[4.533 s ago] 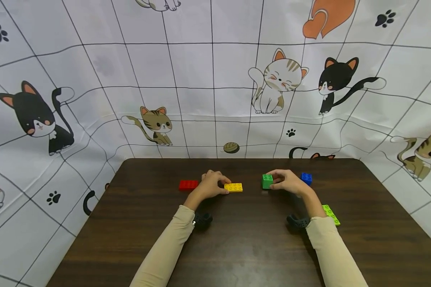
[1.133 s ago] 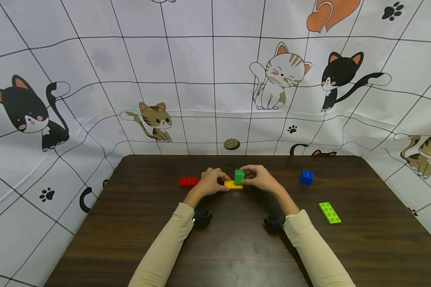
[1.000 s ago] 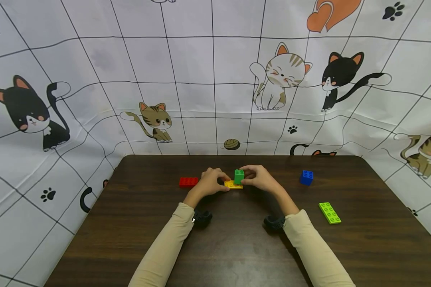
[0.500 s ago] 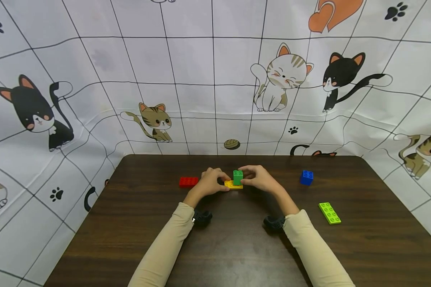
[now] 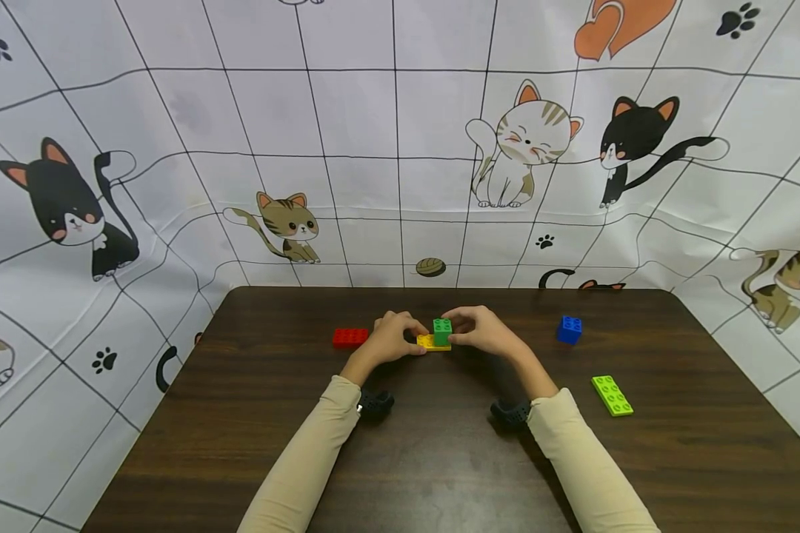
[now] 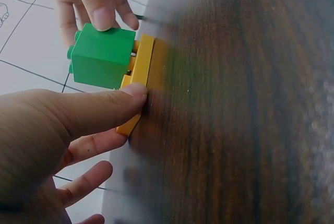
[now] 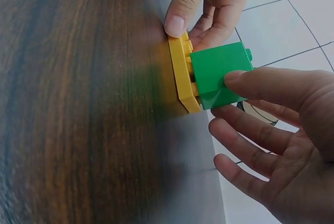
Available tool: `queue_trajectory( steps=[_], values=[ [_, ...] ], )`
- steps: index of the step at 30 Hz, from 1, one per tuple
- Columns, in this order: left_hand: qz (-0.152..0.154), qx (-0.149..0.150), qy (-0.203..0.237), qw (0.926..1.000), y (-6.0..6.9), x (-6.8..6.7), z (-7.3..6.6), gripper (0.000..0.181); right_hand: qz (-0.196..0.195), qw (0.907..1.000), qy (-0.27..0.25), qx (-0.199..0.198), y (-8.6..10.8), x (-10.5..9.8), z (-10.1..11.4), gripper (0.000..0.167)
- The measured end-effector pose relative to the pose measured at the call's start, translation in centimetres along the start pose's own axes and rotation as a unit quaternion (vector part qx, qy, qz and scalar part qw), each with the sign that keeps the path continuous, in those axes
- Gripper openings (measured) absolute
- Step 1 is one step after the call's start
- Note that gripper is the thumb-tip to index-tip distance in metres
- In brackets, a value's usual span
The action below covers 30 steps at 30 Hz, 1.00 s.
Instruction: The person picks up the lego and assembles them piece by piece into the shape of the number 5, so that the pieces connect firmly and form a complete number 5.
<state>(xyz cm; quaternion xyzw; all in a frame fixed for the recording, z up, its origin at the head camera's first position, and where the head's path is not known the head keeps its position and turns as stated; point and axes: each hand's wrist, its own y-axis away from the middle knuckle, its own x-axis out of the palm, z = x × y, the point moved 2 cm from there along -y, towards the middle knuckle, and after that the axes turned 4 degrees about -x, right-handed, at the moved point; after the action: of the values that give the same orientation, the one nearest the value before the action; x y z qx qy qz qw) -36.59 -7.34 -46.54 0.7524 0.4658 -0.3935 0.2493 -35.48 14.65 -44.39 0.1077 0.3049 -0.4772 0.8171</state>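
One green brick (image 7: 213, 72), one yellow brick (image 7: 180, 72)

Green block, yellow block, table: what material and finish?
Green block: likely hard plastic, smooth satin faces, crisp edges, moulded studs.
Yellow block: probably similar plastic; studs, even colour, clean edges.
Table: dark wood grain, soft sheen; real wood or laminate, can't tell.

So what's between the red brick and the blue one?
In the head view, between the red brick and blue brick: the left hand, the yellow brick with the green brick over it, and the right hand.
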Motion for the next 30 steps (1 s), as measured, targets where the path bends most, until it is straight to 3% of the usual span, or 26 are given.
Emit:
queue_trajectory(
  steps=[30],
  values=[
    [-0.019, 0.007, -0.017, 0.9997, -0.12, 0.84, -0.07, 0.029, -0.017, 0.9986, 0.041, -0.027, 0.21, 0.07, -0.91, 0.040]
  ],
)
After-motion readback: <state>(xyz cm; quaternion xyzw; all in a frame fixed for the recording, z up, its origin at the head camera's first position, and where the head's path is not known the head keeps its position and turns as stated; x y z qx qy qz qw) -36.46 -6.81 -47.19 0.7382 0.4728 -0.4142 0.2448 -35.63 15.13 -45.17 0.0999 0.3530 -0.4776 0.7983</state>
